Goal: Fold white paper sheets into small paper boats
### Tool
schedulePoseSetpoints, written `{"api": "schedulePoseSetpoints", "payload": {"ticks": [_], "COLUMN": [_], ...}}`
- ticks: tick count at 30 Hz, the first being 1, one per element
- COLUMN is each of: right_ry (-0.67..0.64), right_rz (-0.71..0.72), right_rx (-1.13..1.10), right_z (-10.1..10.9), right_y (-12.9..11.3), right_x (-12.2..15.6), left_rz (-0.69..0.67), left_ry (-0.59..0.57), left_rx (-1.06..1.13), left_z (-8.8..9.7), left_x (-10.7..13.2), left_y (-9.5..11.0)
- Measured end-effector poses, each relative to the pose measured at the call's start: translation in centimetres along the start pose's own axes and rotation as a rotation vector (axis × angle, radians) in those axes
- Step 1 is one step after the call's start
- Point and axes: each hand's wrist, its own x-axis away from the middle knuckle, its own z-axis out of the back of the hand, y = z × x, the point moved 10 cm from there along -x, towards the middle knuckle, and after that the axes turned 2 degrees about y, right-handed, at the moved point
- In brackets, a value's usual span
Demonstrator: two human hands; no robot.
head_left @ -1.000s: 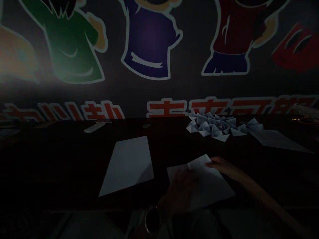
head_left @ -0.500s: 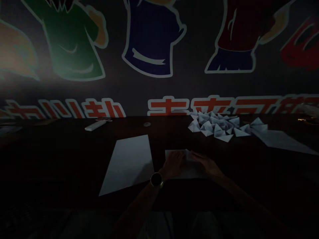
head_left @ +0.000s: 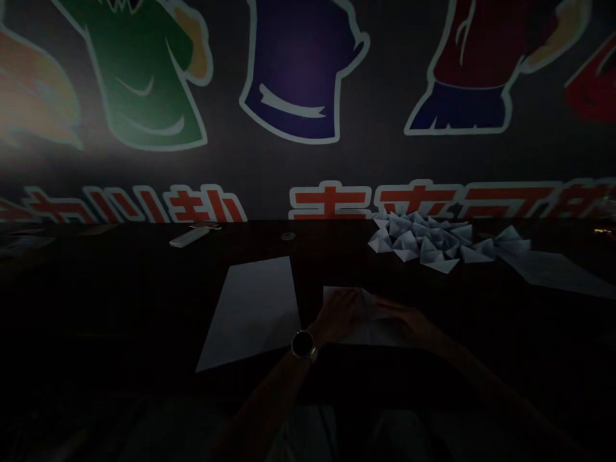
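White creased paper (head_left: 368, 332) is partly hidden by the flattened left hand (head_left: 339, 316) and straight-fingered right hand (head_left: 407, 316); left of it, a white paper rectangle (head_left: 253, 308) is part-shadowed.

Head view, forward-down over hands (head_left: 337, 313) toward wall (head_left: 269, 167).

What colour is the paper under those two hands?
The paper looks white, though greyed by the dim light; the head view shows it best.

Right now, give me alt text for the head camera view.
The left hand, watch at the wrist, and right hand rest on white paper on a dark table. Another sheet lies left; folded paper pieces cluster at back right.
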Motion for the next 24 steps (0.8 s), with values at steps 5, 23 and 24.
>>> {"api": "schedulePoseSetpoints", "payload": {"ticks": [5,23,24], "right_ry": [0.003,-0.028,-0.027], "right_rz": [-0.007,-0.005,0.002], "right_rx": [0.003,-0.015,-0.013], "right_z": [0.01,-0.33,-0.29], "right_y": [-0.12,-0.46,-0.6], "right_x": [-0.02,0.05,0.06], "left_rz": [-0.004,0.035,0.038], "left_ry": [-0.012,0.014,0.019], "left_rx": [-0.03,0.067,0.077], "left_z": [-0.01,0.26,0.38], "left_x": [-0.06,-0.38,-0.41], "left_y": [0.2,0.25,0.28]}}
